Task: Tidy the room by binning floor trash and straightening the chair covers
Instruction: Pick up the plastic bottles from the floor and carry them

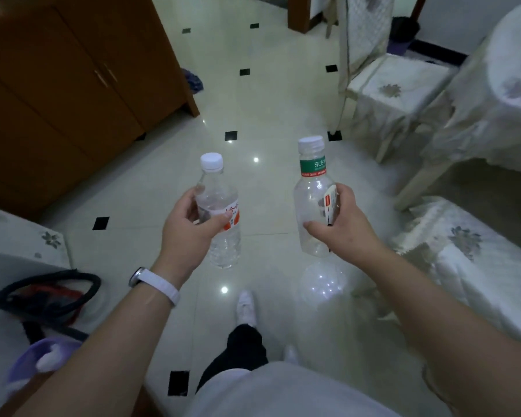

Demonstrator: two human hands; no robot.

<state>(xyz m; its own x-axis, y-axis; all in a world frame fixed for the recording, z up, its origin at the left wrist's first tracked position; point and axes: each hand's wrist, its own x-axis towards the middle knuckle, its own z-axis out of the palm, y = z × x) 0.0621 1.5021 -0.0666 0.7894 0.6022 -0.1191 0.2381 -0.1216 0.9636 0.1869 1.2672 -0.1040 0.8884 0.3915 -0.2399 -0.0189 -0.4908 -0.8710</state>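
Open floor [253,94] between cabinet [73,79] and chairs [397,85].

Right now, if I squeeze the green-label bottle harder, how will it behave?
Probably very light: the green-label bottle looks clear and empty. Its thin plastic would likely dent under the right hand. With the cap on, trapped air may resist.

Person wears white wristband [160,288], black trousers [241,347], white shoes [246,307].

Both upright, capped: red-labelled bottle [217,192], green-labelled bottle [310,203].
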